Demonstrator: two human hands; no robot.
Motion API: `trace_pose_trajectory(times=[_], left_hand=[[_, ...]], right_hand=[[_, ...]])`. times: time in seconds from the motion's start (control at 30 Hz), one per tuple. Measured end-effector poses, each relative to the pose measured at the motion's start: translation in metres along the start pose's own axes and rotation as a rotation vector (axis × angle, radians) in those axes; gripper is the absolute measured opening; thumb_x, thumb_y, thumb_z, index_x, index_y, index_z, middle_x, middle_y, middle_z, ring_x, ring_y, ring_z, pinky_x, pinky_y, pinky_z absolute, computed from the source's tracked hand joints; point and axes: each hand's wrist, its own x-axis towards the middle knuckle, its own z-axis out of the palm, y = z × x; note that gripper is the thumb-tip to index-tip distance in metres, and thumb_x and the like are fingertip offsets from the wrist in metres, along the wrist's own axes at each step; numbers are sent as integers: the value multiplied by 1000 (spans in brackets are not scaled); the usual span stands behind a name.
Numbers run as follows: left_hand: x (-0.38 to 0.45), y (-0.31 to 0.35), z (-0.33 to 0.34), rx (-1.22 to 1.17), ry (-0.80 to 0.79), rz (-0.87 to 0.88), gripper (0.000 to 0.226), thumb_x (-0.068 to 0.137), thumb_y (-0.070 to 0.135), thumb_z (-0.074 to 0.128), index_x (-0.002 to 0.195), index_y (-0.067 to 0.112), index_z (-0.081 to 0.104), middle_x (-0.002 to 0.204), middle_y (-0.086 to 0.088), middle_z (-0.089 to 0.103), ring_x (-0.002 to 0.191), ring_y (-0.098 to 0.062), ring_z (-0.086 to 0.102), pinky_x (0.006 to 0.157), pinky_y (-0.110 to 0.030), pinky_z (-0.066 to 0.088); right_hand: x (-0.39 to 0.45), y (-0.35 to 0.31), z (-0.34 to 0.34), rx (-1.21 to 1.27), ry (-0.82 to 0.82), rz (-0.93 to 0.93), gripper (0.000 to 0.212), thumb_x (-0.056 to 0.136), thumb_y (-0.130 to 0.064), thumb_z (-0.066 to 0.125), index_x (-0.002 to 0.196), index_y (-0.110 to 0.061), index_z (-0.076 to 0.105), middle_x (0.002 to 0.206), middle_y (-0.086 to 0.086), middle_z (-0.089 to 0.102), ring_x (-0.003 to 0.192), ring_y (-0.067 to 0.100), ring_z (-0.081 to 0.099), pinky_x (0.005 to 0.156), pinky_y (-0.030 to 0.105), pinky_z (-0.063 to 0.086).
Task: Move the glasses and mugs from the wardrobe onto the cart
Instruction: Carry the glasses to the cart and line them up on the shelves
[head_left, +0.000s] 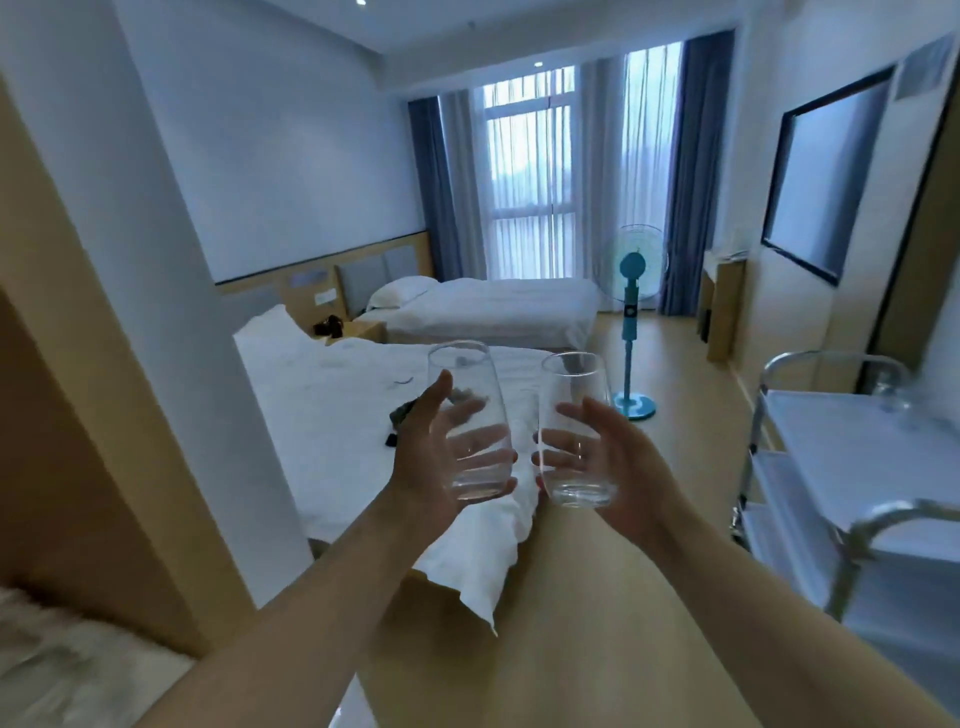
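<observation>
The left hand (441, 447) holds one glass (470, 421), and the right hand (597, 452) holds another glass (574, 431), both upright. The cart (852, 447) waits at three o'clock. Turn slowly, keep the glasses apart, and set them down gently.

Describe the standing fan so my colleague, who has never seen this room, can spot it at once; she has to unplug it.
Start at the tall curtained window on the far wall. On the wooden floor in front of its right-hand curtain, past the foot of the far bed, stands the fan. It is the only bright turquoise thing there, on a thin pole with a round base.
</observation>
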Motion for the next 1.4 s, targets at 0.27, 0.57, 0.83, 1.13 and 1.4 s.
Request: trace_pose_trajectory(times=[0.27, 0.57, 0.83, 1.13, 1.4], left_hand=[[65, -63, 97, 41, -78, -162, 85, 59, 67, 74, 127, 17, 62, 109, -19, 74, 87, -36, 73, 71, -48, 59], [155, -114, 140, 86, -215, -291, 76, 68, 66, 72, 126, 18, 61, 107, -20, 74, 84, -36, 75, 73, -54, 59], [270, -113, 167, 136, -440, -327, 83, 64, 69, 78, 128, 18, 60, 103, -16, 76, 89, -36, 74, 74, -52, 58], [384, -108, 184, 187, -633, -382, 91, 57, 72, 81, 126, 17, 60, 101, -14, 77, 90, -34, 72, 80, -52, 58], [442, -133, 199, 144, -727, -496, 87, 62, 70, 82, 127, 16, 61, 98, -15, 74, 85, -35, 70, 79, -53, 58]], right_hand=[[-24, -35, -121, 24, 202, -9, 80, 57, -49, 93, 123, -17, 62, 102, 15, 70, 88, 31, 68, 86, 49, 54], [-24, -41, -197, 22, 357, -31, 42, 60, -50, 91, 87, -20, 82, 93, 12, 67, 83, 29, 65, 80, 43, 53], [29, -70, -233, -12, 516, -116, 43, 61, -54, 90, 89, -23, 81, 97, 12, 69, 85, 29, 66, 80, 43, 56], [97, -82, -258, -95, 681, -185, 44, 66, -58, 85, 95, -26, 80, 101, 13, 73, 90, 31, 69, 90, 47, 54], [128, -85, -286, -35, 749, -171, 43, 66, -57, 87, 90, -22, 82, 94, 10, 74, 84, 27, 67, 88, 44, 52]])
